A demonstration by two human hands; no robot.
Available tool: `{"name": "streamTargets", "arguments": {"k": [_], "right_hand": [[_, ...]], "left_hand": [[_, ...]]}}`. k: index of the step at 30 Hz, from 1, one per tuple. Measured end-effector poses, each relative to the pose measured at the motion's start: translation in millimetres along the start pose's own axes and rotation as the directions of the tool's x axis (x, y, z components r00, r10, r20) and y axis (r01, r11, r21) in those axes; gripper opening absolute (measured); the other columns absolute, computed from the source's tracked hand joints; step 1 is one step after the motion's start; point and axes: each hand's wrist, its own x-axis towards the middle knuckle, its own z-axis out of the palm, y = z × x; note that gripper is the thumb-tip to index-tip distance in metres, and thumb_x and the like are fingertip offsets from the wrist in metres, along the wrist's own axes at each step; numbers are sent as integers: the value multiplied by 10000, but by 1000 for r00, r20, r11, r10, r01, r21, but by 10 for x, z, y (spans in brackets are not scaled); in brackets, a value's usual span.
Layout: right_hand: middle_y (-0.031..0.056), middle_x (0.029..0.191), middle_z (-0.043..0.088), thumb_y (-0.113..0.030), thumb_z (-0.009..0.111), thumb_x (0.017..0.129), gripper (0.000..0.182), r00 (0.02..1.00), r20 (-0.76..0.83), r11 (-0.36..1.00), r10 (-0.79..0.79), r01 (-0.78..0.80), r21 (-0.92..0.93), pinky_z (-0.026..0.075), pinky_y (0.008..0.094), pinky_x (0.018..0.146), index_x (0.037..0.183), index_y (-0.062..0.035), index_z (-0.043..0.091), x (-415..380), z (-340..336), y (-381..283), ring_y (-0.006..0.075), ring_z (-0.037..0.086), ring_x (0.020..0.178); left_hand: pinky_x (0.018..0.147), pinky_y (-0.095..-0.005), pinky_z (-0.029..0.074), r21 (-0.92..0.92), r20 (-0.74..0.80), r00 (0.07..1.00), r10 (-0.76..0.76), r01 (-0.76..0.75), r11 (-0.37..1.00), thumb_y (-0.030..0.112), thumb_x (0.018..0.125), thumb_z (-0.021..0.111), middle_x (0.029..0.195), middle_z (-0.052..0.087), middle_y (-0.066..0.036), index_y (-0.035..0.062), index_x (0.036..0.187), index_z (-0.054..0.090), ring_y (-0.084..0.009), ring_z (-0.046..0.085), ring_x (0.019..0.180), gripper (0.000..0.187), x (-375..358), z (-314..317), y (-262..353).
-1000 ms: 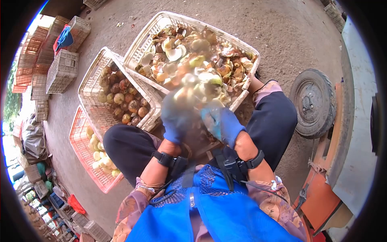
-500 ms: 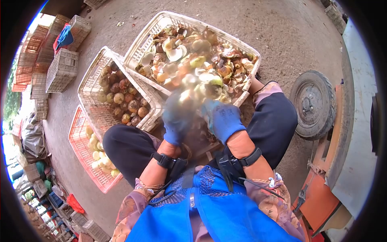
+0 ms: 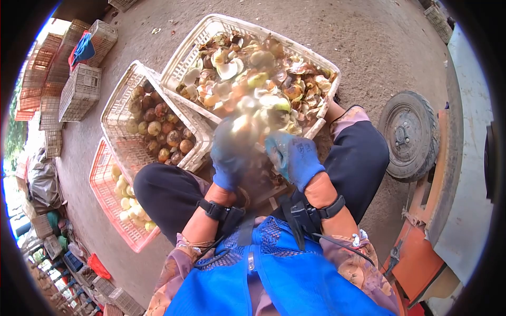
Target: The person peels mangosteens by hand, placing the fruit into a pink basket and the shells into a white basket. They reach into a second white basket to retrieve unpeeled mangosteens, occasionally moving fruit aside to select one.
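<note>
My left hand (image 3: 229, 160), in a blue glove, is raised between my knees at the near edge of the white crate of peels (image 3: 328, 67). A blurred patch hides its fingers and most of a pale round bulb (image 3: 243, 125) beside it. To its right, my right hand (image 3: 295, 158), also gloved in blue, has its fingers curled together; what they hold, if anything, cannot be made out. Loose skins and cut pieces (image 3: 258, 79) fill the crate beyond both hands.
Brown unpeeled bulbs (image 3: 163, 124) lie in a white crate (image 3: 118, 95) at the left. A pink crate (image 3: 110, 210) below it holds pale peeled bulbs (image 3: 129, 203). A wheel (image 3: 408, 137) stands at the right. Stacked crates (image 3: 81, 92) are at the far left.
My right hand has shifted slightly right and turned, moving a little away from my left hand. My left hand stays in nearly the same place.
</note>
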Motion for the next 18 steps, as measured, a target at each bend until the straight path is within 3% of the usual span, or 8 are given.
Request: {"name": "streamTargets", "arguments": {"k": [3,7,9,12,14,16,17,18], "right_hand": [[134,801,646,-307,526,931,198,1000,16,993,7,-5,-115,518,450,622,948,-137,627,14,-36,-56,325,654,751],[132,794,661,-290,547,917,185,1000,16,985,12,-9,-170,525,446,594,968,-133,629,9,-36,-34,320,668,716],[139,785,666,-284,551,912,181,994,54,971,90,-76,-226,526,448,591,966,-131,630,51,35,-18,317,673,712],[160,810,664,-304,573,904,199,968,71,941,241,-215,-261,520,447,608,969,-121,619,172,118,58,350,660,727],[174,843,657,-331,592,902,230,947,65,926,314,-290,-241,513,445,628,973,-113,607,168,177,138,385,642,746],[158,760,662,-270,540,906,188,991,-125,992,56,-41,119,520,455,607,955,-112,629,113,171,204,348,661,709],[158,776,647,-269,542,903,182,998,-59,998,20,-16,65,512,459,613,939,-113,629,74,121,185,355,646,721],[158,776,647,-269,542,903,182,998,-58,998,16,-13,65,512,459,613,939,-113,629,24,57,140,355,646,721]], "left_hand": [[1012,-361,429,-10,57,979,-194,195,981,25,691,779,1270,558,-128,13,1294,493,-229,538,1169,667,-88,-66,-125],[1010,-366,431,-6,73,981,-181,182,983,32,702,773,1264,562,-137,11,1294,492,-246,543,1170,655,-84,-55,-146],[1013,-374,429,152,52,999,2,-10,988,41,708,773,1273,560,-155,13,1299,491,-276,546,1180,655,-55,-26,-151],[1017,-380,427,229,83,991,105,-121,966,49,708,776,1289,553,-171,20,1302,489,-299,544,1196,661,-49,39,-101],[1020,-387,424,136,24,998,65,-68,988,68,709,782,1302,548,-174,29,1313,481,-304,541,1205,676,-34,72,-65],[1019,-383,424,275,69,997,16,-34,961,65,718,771,1294,550,-165,30,1321,475,-289,544,1196,672,-10,27,42],[1019,-383,424,276,67,998,15,-33,961,65,718,771,1294,550,-165,30,1321,475,-289,544,1196,672,-14,27,37],[1015,-377,426,117,12,999,-40,38,992,57,716,768,1289,551,-159,27,1319,476,-276,547,1185,671,-16,38,26]]}}
